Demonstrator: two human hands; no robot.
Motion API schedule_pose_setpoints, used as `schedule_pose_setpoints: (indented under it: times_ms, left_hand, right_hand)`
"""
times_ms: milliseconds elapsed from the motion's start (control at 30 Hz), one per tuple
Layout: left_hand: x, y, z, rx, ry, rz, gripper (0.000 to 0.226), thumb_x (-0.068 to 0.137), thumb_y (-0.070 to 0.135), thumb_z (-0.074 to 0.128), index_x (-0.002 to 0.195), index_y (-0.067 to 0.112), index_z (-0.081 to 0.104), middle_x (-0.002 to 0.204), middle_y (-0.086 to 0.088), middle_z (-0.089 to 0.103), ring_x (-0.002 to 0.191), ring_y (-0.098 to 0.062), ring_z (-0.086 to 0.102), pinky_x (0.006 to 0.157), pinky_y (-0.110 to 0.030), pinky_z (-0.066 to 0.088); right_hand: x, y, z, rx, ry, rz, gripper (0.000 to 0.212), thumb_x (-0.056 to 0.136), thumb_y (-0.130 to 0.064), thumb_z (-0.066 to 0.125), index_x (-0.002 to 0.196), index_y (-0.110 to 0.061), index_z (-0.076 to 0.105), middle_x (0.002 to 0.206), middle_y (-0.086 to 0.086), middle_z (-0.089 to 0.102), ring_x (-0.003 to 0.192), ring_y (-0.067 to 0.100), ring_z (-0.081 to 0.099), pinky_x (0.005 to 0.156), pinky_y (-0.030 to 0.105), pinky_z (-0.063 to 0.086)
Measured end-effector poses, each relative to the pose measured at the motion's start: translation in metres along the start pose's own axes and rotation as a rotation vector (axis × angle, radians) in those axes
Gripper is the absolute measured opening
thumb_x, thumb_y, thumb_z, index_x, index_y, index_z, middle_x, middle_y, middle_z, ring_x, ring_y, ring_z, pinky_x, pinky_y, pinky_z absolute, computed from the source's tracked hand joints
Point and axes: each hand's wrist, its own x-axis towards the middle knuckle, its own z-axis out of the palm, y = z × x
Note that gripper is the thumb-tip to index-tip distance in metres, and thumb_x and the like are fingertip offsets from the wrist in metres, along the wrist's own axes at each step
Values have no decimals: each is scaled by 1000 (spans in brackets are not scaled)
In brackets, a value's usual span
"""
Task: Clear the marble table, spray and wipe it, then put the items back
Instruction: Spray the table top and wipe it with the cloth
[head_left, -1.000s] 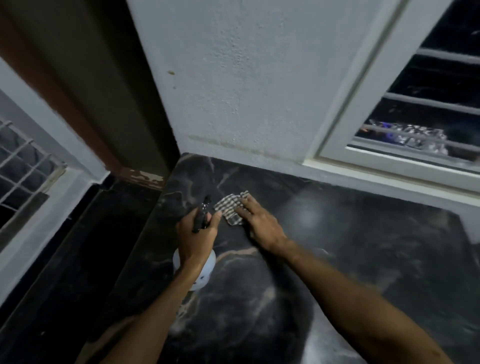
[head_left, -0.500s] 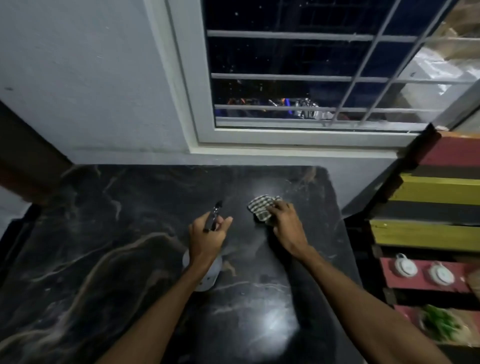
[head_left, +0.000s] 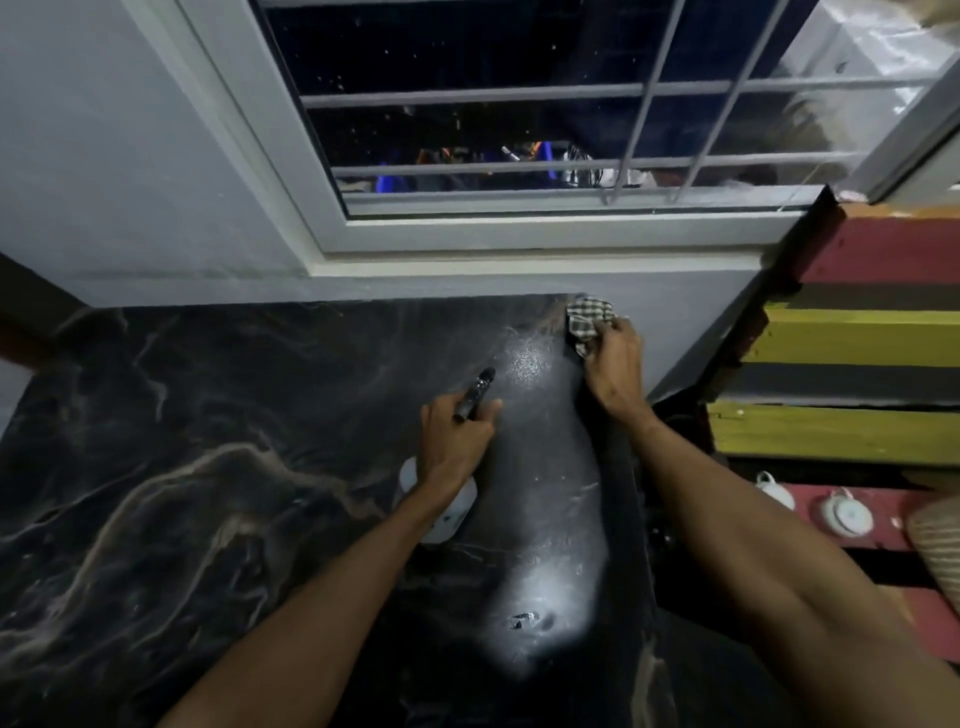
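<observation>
The black marble table (head_left: 208, 467) with pale veins fills the lower left and middle of the view. My left hand (head_left: 454, 441) grips a white spray bottle (head_left: 447, 512) by its black nozzle head, held above the table's middle. My right hand (head_left: 613, 369) holds a checked cloth (head_left: 587, 319) bunched at the table's far right corner, against the wall. A wet, shiny patch shows on the marble between the two hands.
A white-framed barred window (head_left: 519, 171) sits above the table. To the right stands a red, yellow and black painted shelf (head_left: 857, 343) holding white lidded pots (head_left: 844, 514). A grey wall (head_left: 130, 208) runs behind the table.
My right hand has slid the cloth from the left part of the table across to the far right corner. My left hand with the bottle followed to the right.
</observation>
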Motion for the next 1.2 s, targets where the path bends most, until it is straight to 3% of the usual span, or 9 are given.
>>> schedule_pose_setpoints:
  times_ms: [167, 333, 467, 567, 633, 767, 900, 1067, 1200]
  left_hand:
    - [13, -4, -20, -24, 106, 5, 40, 84, 30, 81, 66, -2, 63, 64, -11, 67, 70, -30, 66, 80, -43, 55]
    - [18, -22, -51, -43, 189, -7, 39, 85, 26, 81, 63, -1, 62, 60, -8, 66, 67, -28, 67, 87, -51, 55]
    - [13, -34, -76, -24, 223, 1, 34, 84, 25, 81, 62, 8, 62, 58, 6, 61, 66, -22, 66, 83, -50, 56]
    - [10, -48, -95, -60, 256, -7, 34, 84, 23, 81, 63, 3, 63, 57, 1, 61, 59, -18, 63, 69, -39, 56]
    - [6, -59, -109, -77, 273, -30, 35, 85, 23, 81, 60, 7, 60, 56, 1, 60, 59, -18, 62, 68, -35, 54]
    - [-2, -78, -139, -78, 283, -38, 34, 85, 19, 80, 60, 9, 59, 55, 6, 57, 56, -6, 58, 60, -27, 48]
    - [-6, -104, -181, -97, 321, -96, 34, 86, 23, 80, 64, 3, 62, 56, 4, 60, 56, -6, 59, 60, -24, 47]
    - [-9, -145, -244, -119, 358, -91, 36, 85, 16, 79, 57, 14, 56, 56, 6, 58, 55, -1, 58, 59, -23, 47]
    - [-4, -193, -306, -151, 397, -112, 48, 86, 13, 75, 50, 16, 44, 49, -1, 48, 49, -16, 49, 57, -31, 46]
  right_hand:
    - [-9, -40, 50, -74, -237, -495, 51, 85, -2, 51, 136, -5, 55, 151, 23, 40, 139, 42, 36, 120, 47, 28]
    - [19, -65, 62, -49, -176, -259, 55, 83, -18, 41, 134, 0, 56, 150, 28, 40, 139, 46, 37, 120, 54, 26]
    - [-54, -97, 84, 56, -386, -753, 56, 90, -5, 43, 146, -4, 47, 155, 16, 37, 143, 29, 35, 123, 36, 26]
    - [-33, -104, 84, 189, -265, -430, 56, 82, -4, 43, 135, -1, 57, 151, 15, 43, 142, 28, 37, 122, 20, 16]
    - [-40, -119, 93, 188, -228, -255, 65, 76, 7, 45, 139, -3, 53, 156, 19, 37, 144, 39, 35, 124, 36, 21]
    - [-103, -147, 124, 159, -414, -810, 60, 87, -1, 35, 144, -13, 50, 156, 10, 39, 146, 28, 36, 122, 41, 27]
    - [-98, -179, 139, 233, -256, -276, 65, 75, 7, 44, 137, -7, 56, 153, 18, 41, 144, 38, 35, 120, 50, 29]
    - [-177, -238, 174, 161, -486, -740, 64, 76, 0, 48, 139, -9, 56, 159, 13, 35, 149, 29, 30, 122, 43, 28]
    - [-176, -290, 197, 202, -307, -292, 66, 73, -3, 47, 139, -7, 55, 155, 17, 37, 146, 34, 34, 122, 41, 28]
